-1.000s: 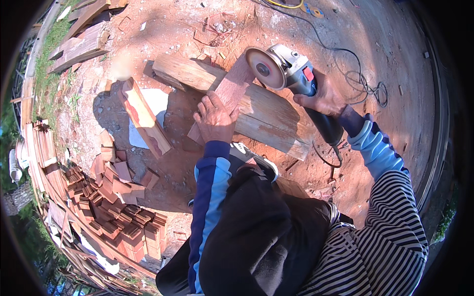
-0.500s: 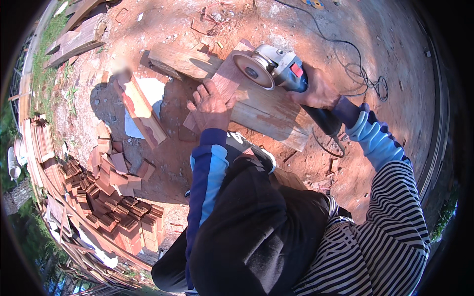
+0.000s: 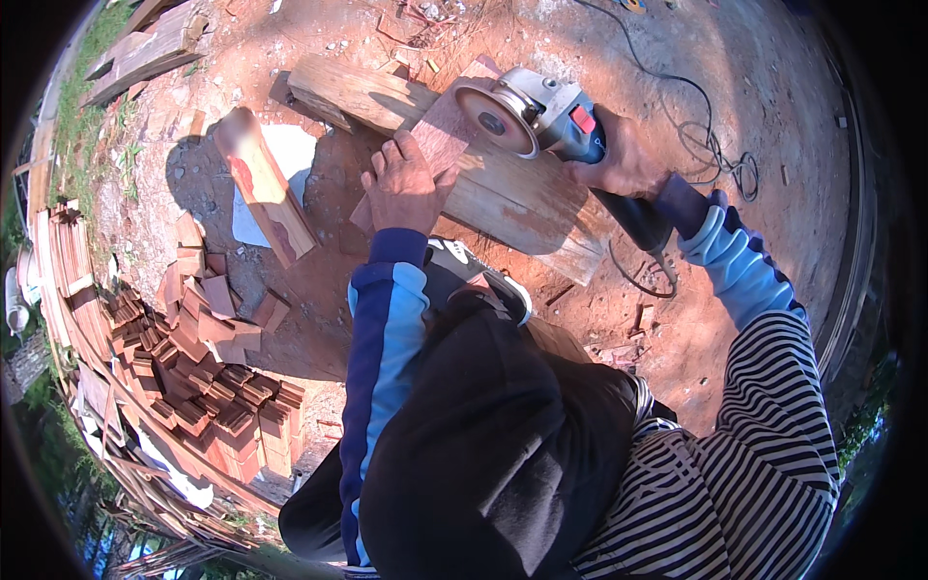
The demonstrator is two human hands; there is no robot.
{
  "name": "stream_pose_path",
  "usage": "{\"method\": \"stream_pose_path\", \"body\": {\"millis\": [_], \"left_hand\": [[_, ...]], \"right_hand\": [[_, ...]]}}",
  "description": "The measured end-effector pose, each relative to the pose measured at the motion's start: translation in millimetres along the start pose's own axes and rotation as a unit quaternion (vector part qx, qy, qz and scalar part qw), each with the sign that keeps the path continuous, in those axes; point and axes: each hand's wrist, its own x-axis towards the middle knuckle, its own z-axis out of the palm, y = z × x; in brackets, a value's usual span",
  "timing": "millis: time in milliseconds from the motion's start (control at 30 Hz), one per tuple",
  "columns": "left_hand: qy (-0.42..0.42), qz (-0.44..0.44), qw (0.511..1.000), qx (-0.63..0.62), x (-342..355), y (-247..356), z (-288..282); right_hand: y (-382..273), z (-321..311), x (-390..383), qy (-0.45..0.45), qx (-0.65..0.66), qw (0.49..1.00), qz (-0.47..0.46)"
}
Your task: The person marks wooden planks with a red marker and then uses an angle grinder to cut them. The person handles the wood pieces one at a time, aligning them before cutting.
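Note:
My right hand (image 3: 630, 159) is wrapped round the body of an angle grinder (image 3: 556, 111), which has a metal head and a red switch. Its round disc (image 3: 495, 121) stands at the right edge of a flat reddish board (image 3: 445, 130); whether it touches the wood I cannot tell. My left hand (image 3: 404, 184) presses the board down, fingers over its near part and thumb along the right side. Beneath lies a thick weathered timber beam (image 3: 522, 203), slanting across the ground. A shoe (image 3: 474, 266) shows just below my left hand.
A black power cord (image 3: 667, 75) curls over the dirt at the right. Left of the beam, a split wood piece (image 3: 266, 188) rests partly on a white sheet (image 3: 298, 145). Several cut wooden pieces (image 3: 208, 372) are heaped at lower left. Old planks (image 3: 145, 63) lie at upper left.
The view has shifted slightly. Both hands keep their grip, and the grinder stays beside the board with its disc seen at a slightly different angle.

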Motion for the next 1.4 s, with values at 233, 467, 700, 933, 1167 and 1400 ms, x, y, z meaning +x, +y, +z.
{"method": "stream_pose_path", "body": {"millis": [233,467,700,933,1167,1400], "left_hand": [[-0.014,-0.013,1.000,0.015,0.1,4.9,-4.1],[0.017,-0.001,0.999,0.030,-0.8,3.2,2.0],[0.015,-0.003,1.000,0.026,-2.2,3.0,1.3],[0.016,-0.001,1.000,0.018,-1.5,2.6,2.2],[0.002,-0.004,1.000,0.021,-1.1,3.5,0.4],[0.005,-0.001,1.000,0.027,-1.3,3.5,0.0]], "right_hand": [[2.2,0.6,5.9,-0.030,-0.003,0.999,0.012],[-2.6,-2.1,7.5,-0.057,-0.016,0.998,0.034],[-0.5,-3.0,9.8,-0.069,-0.016,0.997,0.034],[-1.4,-4.0,9.8,-0.057,-0.049,0.997,0.021],[1.8,-2.4,10.3,-0.054,-0.042,0.998,0.016],[-3.8,-3.9,10.5,-0.068,-0.036,0.997,0.025]]}}
